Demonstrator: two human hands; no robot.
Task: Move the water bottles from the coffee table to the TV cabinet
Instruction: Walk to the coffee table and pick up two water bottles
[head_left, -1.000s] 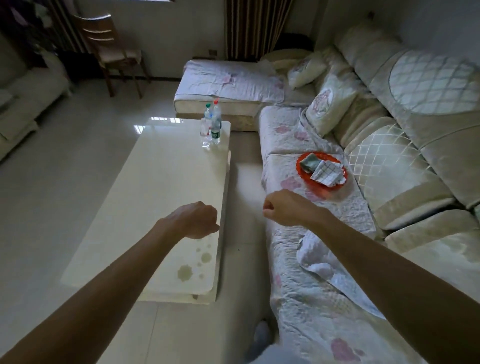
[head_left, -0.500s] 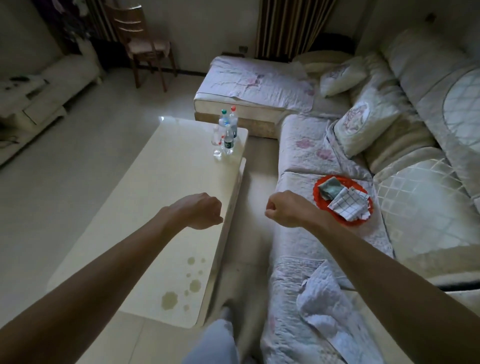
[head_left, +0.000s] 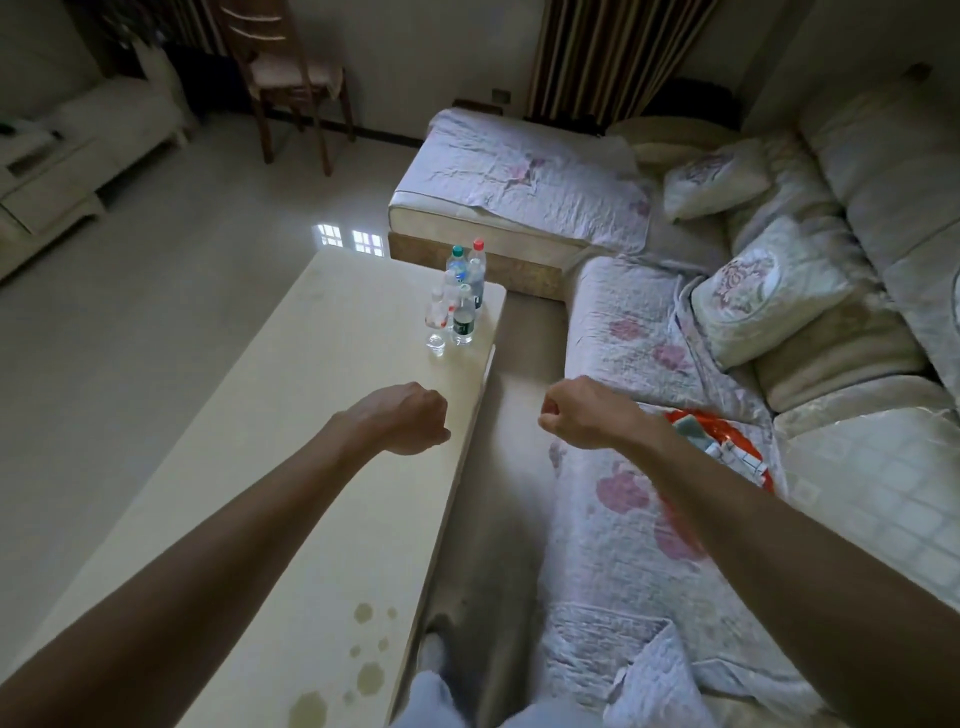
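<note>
Several clear water bottles (head_left: 460, 296) stand in a tight cluster at the far right corner of the cream coffee table (head_left: 291, 431); one has a green cap, one a red cap. My left hand (head_left: 402, 418) is a closed fist over the table's right edge, well short of the bottles. My right hand (head_left: 576, 410) is also a closed fist, held over the gap between table and sofa. Neither hand holds anything. A low cream TV cabinet (head_left: 57, 171) runs along the far left wall.
A quilt-covered sofa (head_left: 649, 364) with cushions lines the right side, and a red plate (head_left: 727, 441) with cloths lies on it. A wooden chair (head_left: 291, 78) stands at the back. A narrow floor aisle (head_left: 519, 467) runs between table and sofa.
The view has advanced along the aisle, so the bottles are nearer and larger. Both fists stay closed and have kept about the same spacing.
</note>
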